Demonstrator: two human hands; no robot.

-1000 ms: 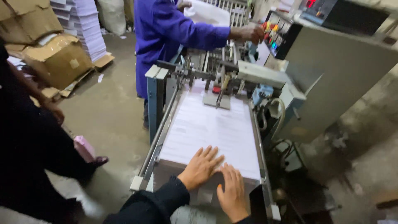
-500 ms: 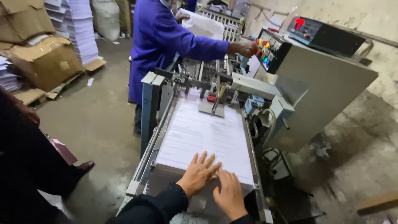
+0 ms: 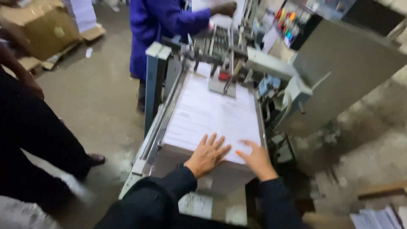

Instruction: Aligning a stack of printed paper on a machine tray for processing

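My left hand (image 3: 207, 154) lies flat, fingers spread, on the near end of a row of overlapping white printed sheets (image 3: 212, 112) on the delivery table of a grey machine (image 3: 339, 72). My right hand (image 3: 256, 159) rests beside it, palm down, at the near right corner of the sheets. Neither hand grips anything. Both sleeves are dark. At the table's far end sits the metal roller and guide assembly (image 3: 224, 51).
A person in a blue coat (image 3: 161, 29) stands at the machine's far left, one hand (image 3: 224, 8) reaching over it. Another person in dark clothes (image 3: 29, 114) stands at my left. Cardboard boxes (image 3: 38, 29) sit far left. Loose papers (image 3: 377, 218) lie at lower right.
The view has moved closer and tilted. My hands have slid slightly toward the near edge of the sheets. The person in blue has moved a hand from the control panel to above the rollers.
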